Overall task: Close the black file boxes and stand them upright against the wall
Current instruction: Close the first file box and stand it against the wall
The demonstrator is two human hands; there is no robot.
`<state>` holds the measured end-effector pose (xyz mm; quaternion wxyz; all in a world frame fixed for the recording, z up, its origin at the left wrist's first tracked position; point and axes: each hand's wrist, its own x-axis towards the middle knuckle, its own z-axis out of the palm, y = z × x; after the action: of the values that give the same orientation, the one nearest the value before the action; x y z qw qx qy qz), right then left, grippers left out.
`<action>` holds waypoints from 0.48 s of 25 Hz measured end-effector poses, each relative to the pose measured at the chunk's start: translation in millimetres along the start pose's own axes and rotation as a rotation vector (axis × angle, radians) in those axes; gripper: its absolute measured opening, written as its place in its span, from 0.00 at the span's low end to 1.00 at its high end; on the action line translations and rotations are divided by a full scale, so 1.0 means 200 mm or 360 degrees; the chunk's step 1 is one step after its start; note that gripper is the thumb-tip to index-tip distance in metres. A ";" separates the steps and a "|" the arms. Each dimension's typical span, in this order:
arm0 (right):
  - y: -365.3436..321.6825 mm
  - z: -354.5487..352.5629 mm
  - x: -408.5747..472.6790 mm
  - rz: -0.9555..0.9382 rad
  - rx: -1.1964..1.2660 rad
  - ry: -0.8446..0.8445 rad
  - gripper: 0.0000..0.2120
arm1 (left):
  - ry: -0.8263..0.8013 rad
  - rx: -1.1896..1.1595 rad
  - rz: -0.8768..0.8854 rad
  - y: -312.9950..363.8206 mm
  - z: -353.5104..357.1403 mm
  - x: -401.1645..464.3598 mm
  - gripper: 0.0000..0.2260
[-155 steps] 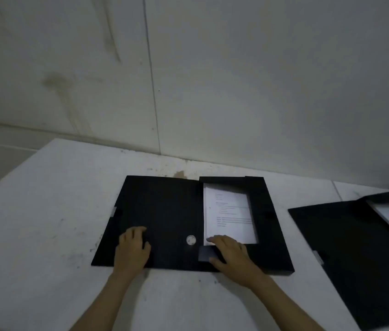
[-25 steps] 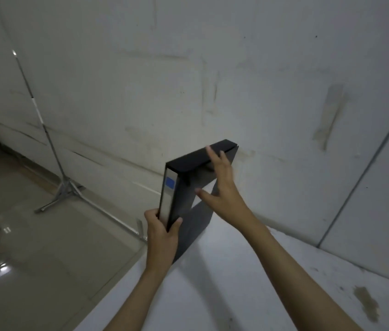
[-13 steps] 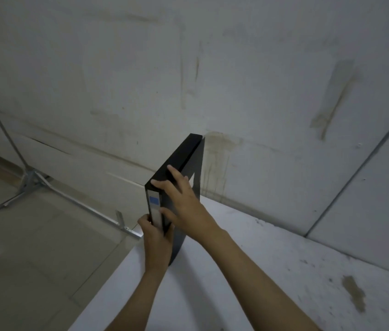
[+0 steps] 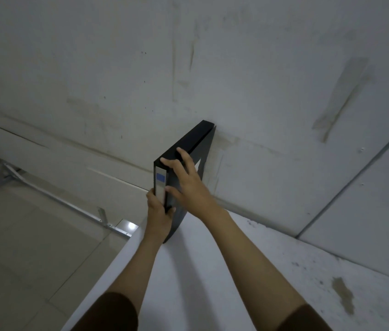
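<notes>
standing on its bottom edge at the far left corner of the white table (image 4: 212, 271), the black file box (image 4: 194, 149) is closed and upright, its far end at or touching the wall (image 4: 260, 68); actual contact cannot be confirmed from this angle.

head view, only view supplied: left hand (image 4: 159, 212) is wrapped around the lower part of the spine, thumb on one side and fingers on the other, just under the white and blue label (image 4: 160, 181). right hand (image 4: 187, 181) is spread open, fingertips on the top edge and thumb against the near side face, steadying rather than clasping. the box sits very close to the table's left edge, with floor (image 4: 33, 235) directly below and a metal stand (image 4: 0, 173) further left.

change noted: some seconds ago the box lay open and flat with paper showing; a second ago it was held tilted, clear of the wall. half a second ago it was upright near the wall, and it now sits slightly deeper toward it.

assessment: closing is done for this box and placement looks nearly complete; release remains. risk: a nudge leftward could tip it off the edge. other boxes are out of frame, so the remaining work cannot be counted.
</notes>
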<state>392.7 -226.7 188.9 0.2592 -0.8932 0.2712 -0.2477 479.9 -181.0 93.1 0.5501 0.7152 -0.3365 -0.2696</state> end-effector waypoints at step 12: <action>-0.08 -0.11 -0.03 0.0100 -0.0142 -0.0163 0.30 | 0.0133 0.0044 0.0003 0.03 0.00 -0.03 0.20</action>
<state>380.4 -218.4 213.6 0.2403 -0.9065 0.2961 -0.1811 474.8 -178.2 99.8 0.5540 0.7331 -0.3176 -0.2342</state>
